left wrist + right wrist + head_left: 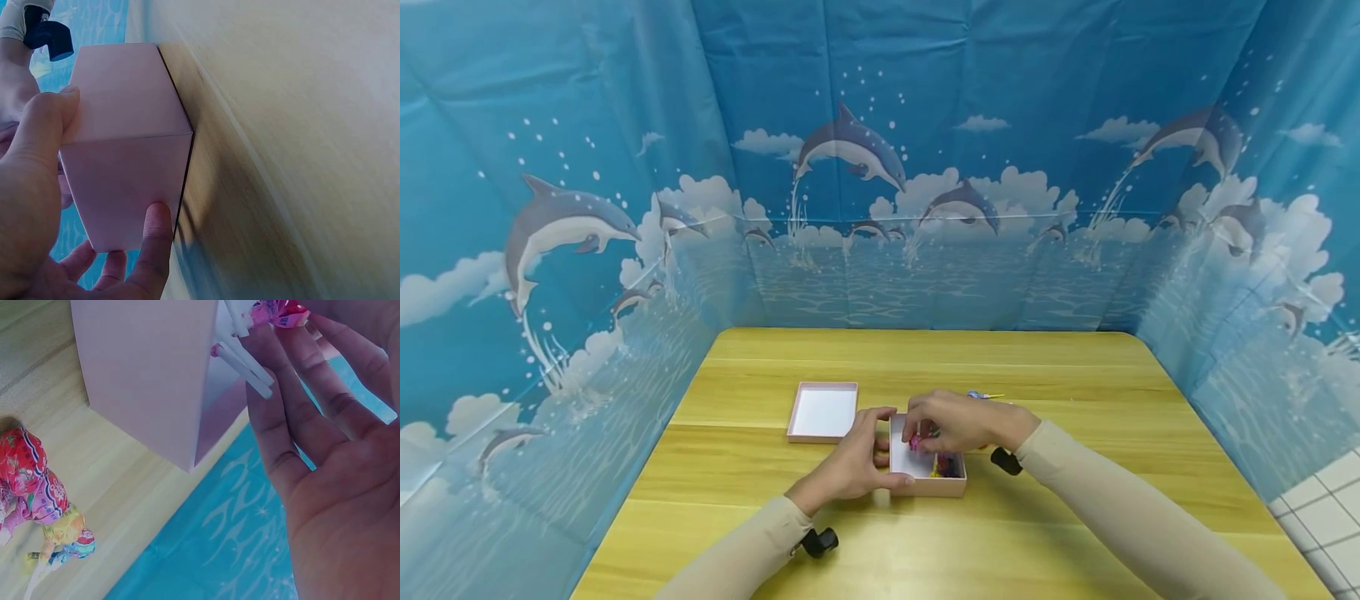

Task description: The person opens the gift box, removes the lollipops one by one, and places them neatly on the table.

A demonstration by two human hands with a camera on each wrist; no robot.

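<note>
An open pink box [928, 490] with a white inside stands on the table. My left hand [850, 462] grips its left side, the thumb near the front corner and the fingers along the side and far edge. Over the box, my right hand [958, 421] reaches in and pinches a pink-wrapped lollipop [914, 442]. White lollipop sticks [247, 369] show beside its fingers in the right wrist view. More dark and yellow wrapped candy [946, 467] lies in the box's front right part. The box's bottom is partly hidden by my right hand.
A shallow pink-and-white lid [823, 411] lies left of the box. Several wrapped lollipops [37, 475] lie on the table beside the box, mostly hidden behind my right hand in the head view. Blue dolphin-printed curtains [925, 275] surround the wooden table [760, 475].
</note>
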